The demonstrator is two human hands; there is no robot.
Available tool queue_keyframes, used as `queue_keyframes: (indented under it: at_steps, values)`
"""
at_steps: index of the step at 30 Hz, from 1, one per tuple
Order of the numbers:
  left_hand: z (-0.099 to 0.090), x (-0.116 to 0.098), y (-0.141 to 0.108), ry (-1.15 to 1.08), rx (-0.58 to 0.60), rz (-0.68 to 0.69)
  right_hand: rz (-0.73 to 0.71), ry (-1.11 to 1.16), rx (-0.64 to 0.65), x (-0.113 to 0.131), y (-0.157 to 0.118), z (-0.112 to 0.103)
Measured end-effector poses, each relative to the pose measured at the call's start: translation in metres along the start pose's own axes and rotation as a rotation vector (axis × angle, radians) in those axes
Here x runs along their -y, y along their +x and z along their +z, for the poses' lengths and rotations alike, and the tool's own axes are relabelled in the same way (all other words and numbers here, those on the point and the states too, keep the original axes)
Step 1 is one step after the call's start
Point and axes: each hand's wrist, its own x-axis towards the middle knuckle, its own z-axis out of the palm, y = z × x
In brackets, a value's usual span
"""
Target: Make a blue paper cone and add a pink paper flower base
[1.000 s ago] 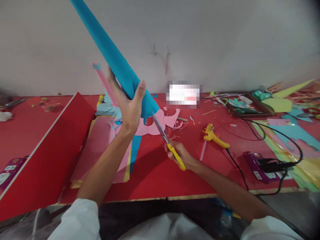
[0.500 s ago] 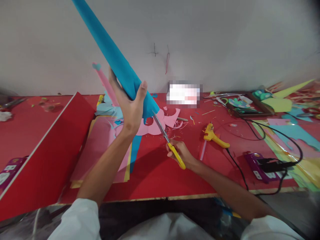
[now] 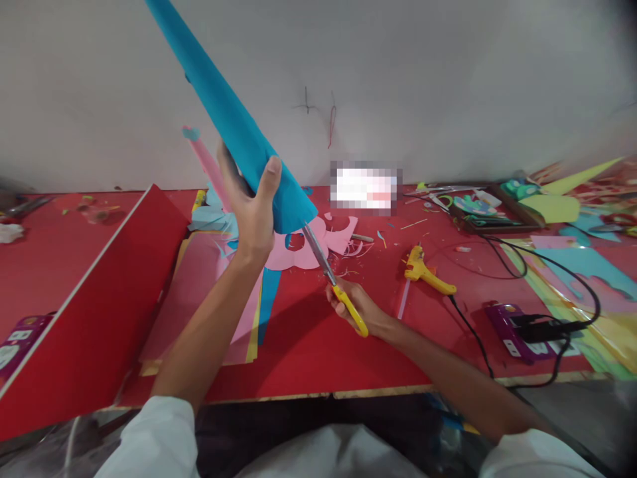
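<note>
A long blue paper cone (image 3: 219,99) slants from the upper left down to its wide end above the middle of the table. Around its lower part my left hand (image 3: 256,206) is wrapped, the thumb on the near face. My right hand (image 3: 355,305) grips scissors (image 3: 351,309) by their yellow handles. Their metal blades point up and left, with the tips at the lower rim of the cone. Beneath the cone lies a pink scalloped paper shape (image 3: 313,249) with cut-out openings, beside thin paper scraps.
A yellow glue gun (image 3: 425,271) with a black cable lies right of my right hand. Further right are a purple power socket (image 3: 520,332) and a tray (image 3: 527,216). Pink paper sheets (image 3: 184,299) and a red upright board (image 3: 99,305) are at the left.
The cone has turned slightly in my left hand, and its lower rim looks smoother and rounder. My left hand has shifted a little to the left.
</note>
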Motion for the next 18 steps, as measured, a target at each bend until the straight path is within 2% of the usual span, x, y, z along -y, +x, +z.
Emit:
queue_keyframes:
  at_steps: [2, 8, 18]
  values:
    - [-0.001, -0.004, 0.0, 0.035, -0.028, 0.033, 0.002, -0.011, 0.012, 0.002, 0.0, 0.0]
    - [0.001, -0.006, -0.004, 0.1, -0.015, 0.094, 0.002, -0.056, -0.02, 0.006, 0.0, -0.004]
    - [0.0, 0.005, -0.008, 0.072, -0.02, 0.035, 0.029, -0.076, -0.056, 0.008, -0.001, -0.003]
